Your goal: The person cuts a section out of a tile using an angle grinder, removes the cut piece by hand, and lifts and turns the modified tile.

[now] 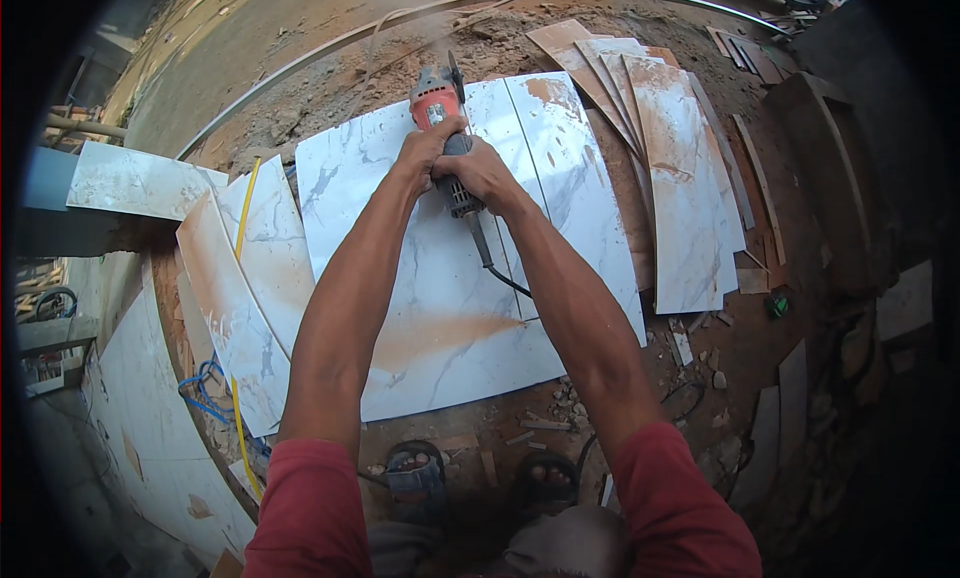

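Both my hands grip an angle grinder (436, 110) with a red body and a dark handle. My left hand (424, 154) is wrapped round its left side, and my right hand (480, 168) closes round the handle from the right. The thin disc (456, 76) stands edge-on at the far end, over the far part of a large white marble-patterned tile (440, 278). Whether the disc touches the tile I cannot tell. A dark straight line (528, 150) runs along the tile right of the grinder. From the handle's near end trails a black cord (508, 280).
Tile strips (680, 188) lie stacked at the right, and more tile pieces (262, 248) at the left with a yellow tape (243, 213) across them. A blue cord (205, 393) coils nearby. Behind, a long metal bar (330, 48) borders rubble. My sandalled feet stand near broken chips.
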Available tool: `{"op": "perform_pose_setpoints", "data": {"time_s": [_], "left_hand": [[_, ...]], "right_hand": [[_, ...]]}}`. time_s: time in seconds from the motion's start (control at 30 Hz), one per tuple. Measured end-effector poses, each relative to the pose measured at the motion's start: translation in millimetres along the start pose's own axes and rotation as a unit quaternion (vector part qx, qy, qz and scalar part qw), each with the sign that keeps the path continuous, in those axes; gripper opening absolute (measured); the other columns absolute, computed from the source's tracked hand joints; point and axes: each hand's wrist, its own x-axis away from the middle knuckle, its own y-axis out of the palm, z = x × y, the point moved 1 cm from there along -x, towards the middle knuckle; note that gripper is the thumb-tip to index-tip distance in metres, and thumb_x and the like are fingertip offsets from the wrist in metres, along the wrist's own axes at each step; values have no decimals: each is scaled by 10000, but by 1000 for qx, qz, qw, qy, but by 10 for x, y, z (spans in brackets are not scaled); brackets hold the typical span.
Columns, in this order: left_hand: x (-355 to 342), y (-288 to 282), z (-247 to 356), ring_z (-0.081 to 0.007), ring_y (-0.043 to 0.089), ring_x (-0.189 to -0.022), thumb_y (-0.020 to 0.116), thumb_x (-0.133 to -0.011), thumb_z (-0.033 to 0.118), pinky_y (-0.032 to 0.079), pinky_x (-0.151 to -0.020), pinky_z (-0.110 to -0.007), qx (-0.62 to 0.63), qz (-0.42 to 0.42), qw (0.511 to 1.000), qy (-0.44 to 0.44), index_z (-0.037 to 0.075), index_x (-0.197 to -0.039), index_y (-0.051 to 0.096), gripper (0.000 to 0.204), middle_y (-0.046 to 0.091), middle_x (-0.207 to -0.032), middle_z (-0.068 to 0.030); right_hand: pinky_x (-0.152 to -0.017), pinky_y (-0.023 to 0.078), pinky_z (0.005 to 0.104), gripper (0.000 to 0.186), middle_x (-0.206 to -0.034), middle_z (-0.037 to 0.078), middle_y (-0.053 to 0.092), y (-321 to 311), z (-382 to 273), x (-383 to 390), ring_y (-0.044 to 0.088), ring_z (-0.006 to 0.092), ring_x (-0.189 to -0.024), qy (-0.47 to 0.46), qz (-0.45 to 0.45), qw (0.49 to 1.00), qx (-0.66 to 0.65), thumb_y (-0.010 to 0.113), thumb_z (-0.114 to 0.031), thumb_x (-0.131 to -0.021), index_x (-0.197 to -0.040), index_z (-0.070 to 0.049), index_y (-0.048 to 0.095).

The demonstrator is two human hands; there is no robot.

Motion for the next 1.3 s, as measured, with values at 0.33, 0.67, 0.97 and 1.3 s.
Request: {"op": "perform_pose_setpoints", "data": {"time_s": [0.33,0.67,0.97,1.3], "left_hand": [[-29,12,41,-190,634,-599,807,-737,317,521,-541,-339,12,-6,1000,-11,-34,-967,649,449,656,-789,-84],[168,56,-6,-178,628,-599,800,-738,332,519,-546,-326,-5,5,1000,-7,-21,-964,663,441,654,-789,-78],[191,34,-18,-187,629,-587,804,-731,341,515,-535,-334,-12,-1,1000,-7,-32,-974,654,470,655,-792,-86],[265,90,-64,-173,648,-642,769,-772,347,519,-573,-309,-22,-2,1000,-21,-1,-979,661,419,666,-824,-76]], "right_hand": [[-520,503,321,350,-775,96,655,-7,-169,94,618,176,-594,36,-11,999,-18,714,-199,-682,-910,59,649],[-571,500,299,383,-823,66,647,-3,-25,159,605,154,-646,-7,-21,1000,1,708,-202,-706,-1003,18,610],[-561,493,298,398,-824,69,646,22,-71,245,600,152,-645,-4,-26,999,-19,714,-216,-702,-997,29,607],[-568,500,314,465,-829,96,655,-1,58,259,615,170,-659,11,0,1000,-13,729,-216,-676,-1022,66,595]]}}
